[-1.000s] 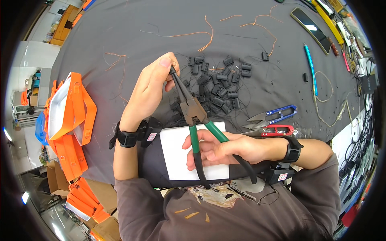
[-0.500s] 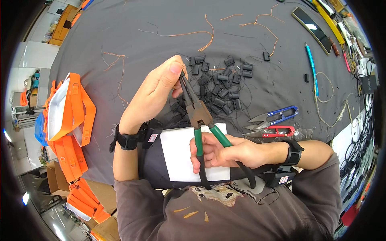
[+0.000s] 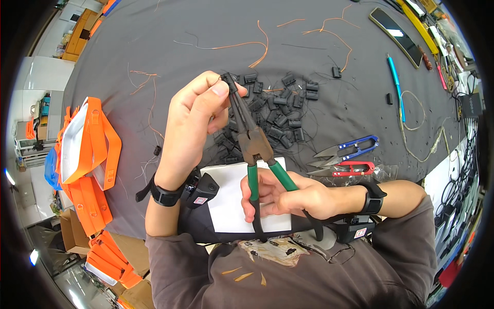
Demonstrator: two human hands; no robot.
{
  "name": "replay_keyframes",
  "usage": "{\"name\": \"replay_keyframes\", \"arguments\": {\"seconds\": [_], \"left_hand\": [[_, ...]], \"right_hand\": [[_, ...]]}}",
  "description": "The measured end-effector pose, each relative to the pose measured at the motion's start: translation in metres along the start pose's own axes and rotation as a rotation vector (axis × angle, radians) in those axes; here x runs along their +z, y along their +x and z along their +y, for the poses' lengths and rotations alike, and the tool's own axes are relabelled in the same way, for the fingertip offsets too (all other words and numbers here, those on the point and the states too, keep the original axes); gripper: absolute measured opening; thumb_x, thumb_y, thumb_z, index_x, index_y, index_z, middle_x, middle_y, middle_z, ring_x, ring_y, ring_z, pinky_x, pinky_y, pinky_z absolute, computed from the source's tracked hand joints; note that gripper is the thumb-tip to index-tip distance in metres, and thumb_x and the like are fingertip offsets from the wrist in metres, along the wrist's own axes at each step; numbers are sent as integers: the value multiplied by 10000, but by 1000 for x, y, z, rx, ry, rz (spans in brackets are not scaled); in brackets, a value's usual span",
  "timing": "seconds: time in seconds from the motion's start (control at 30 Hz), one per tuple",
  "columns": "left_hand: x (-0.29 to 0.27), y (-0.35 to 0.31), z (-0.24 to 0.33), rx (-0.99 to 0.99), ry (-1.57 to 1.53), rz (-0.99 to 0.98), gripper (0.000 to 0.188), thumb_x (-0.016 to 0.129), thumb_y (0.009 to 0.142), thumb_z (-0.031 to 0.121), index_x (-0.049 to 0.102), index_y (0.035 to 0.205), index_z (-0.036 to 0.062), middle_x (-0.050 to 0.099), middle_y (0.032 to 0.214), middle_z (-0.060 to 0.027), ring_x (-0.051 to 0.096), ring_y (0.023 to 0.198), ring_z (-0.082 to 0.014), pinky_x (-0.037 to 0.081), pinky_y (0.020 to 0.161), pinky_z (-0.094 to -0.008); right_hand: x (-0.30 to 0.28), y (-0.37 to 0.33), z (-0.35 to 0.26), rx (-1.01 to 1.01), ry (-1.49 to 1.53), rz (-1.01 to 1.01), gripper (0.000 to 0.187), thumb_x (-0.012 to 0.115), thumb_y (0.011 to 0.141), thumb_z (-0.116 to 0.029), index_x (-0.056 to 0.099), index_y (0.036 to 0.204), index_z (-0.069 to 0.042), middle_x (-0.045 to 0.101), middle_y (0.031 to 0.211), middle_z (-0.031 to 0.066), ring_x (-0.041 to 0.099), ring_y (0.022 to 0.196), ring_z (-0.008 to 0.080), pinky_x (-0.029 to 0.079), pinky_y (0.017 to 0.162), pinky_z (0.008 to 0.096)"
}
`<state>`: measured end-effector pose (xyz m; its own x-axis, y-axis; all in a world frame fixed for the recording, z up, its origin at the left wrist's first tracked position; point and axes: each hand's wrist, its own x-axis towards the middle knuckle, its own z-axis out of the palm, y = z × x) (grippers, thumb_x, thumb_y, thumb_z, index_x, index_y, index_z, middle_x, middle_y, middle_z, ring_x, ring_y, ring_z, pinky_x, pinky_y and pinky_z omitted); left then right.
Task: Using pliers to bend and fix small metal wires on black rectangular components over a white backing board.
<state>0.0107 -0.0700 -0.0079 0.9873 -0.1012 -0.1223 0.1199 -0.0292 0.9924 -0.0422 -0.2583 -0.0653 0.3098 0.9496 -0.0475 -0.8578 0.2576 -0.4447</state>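
My left hand (image 3: 198,110) pinches a small black plastic piece (image 3: 228,80) between thumb and fingertips. My right hand (image 3: 290,195) grips the long-nose pliers (image 3: 256,147), which have dark metal jaws and green-and-black handles. Their narrow tips meet the black piece beside my left thumb; whether they clamp it I cannot tell. Just beyond the jaws lies a heap of similar black pieces (image 3: 280,114) with thin dark threads. Under the pliers' handles is a white sheet or pad (image 3: 221,208), partly covered by my right hand.
Blue-handled snips (image 3: 355,148) and red-handled snips (image 3: 350,168) lie to the right. Farther off are a blue pen (image 3: 395,82), a phone (image 3: 396,36) and loose string. Orange wire scraps (image 3: 265,44) dot the dark cloth. Orange straps (image 3: 95,139) hang at the left edge.
My left hand has turned and lowered slightly, bringing the black piece into sight at the pliers' tips. My right hand keeps its grip on the handles.
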Motion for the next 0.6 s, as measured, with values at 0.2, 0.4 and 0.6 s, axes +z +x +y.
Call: {"name": "replay_keyframes", "arguments": {"seconds": [0.2, 0.4, 0.6], "left_hand": [[8, -1, -7, 49, -60, 76, 196, 520, 916, 163, 464, 752, 71, 418, 618, 60, 273, 508, -4, 234, 480, -188], [13, -1, -12, 27, -132, 120, 179, 493, 924, 147, 465, 763, 73, 405, 614, 71, 237, 496, 6, 197, 456, -195], [13, -4, -10, 4, -139, 102, 167, 476, 925, 138, 464, 770, 78, 387, 594, 77, 228, 472, 7, 178, 437, -195]], "right_hand": [[2, -1, -2, 56, -57, 12, 414, 459, 739, -77, 389, 1146, -33, 501, 1070, 103, 503, 1045, 195, 368, 967, 343], [1, -1, 3, 23, -24, 12, 415, 438, 727, -33, 391, 1139, -26, 507, 1048, 98, 508, 1024, 185, 375, 948, 344], [3, -4, 3, 18, -49, 23, 421, 426, 711, -24, 393, 1130, -30, 509, 1016, 96, 503, 974, 177, 379, 928, 348]]}}
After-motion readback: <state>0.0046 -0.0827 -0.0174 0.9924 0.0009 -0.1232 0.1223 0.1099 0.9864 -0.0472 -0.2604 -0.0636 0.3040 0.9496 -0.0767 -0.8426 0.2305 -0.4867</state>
